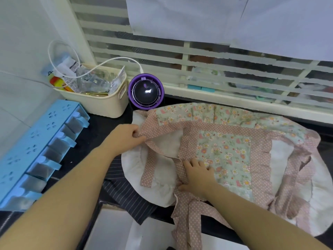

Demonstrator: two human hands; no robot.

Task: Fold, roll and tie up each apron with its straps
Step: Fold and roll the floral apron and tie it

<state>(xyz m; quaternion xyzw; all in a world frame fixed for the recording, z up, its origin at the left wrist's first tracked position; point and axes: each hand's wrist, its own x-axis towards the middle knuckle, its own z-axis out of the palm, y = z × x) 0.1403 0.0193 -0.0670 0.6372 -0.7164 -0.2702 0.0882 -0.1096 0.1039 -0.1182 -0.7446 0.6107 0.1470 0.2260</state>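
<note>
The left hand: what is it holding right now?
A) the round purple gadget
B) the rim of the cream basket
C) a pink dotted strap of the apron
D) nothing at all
C: the left hand pinches the pink dotted strap at the edge of the floral apron, its fingers curled round the fabric.

no text legible; print on the packets (72, 69) is blurred.
</note>
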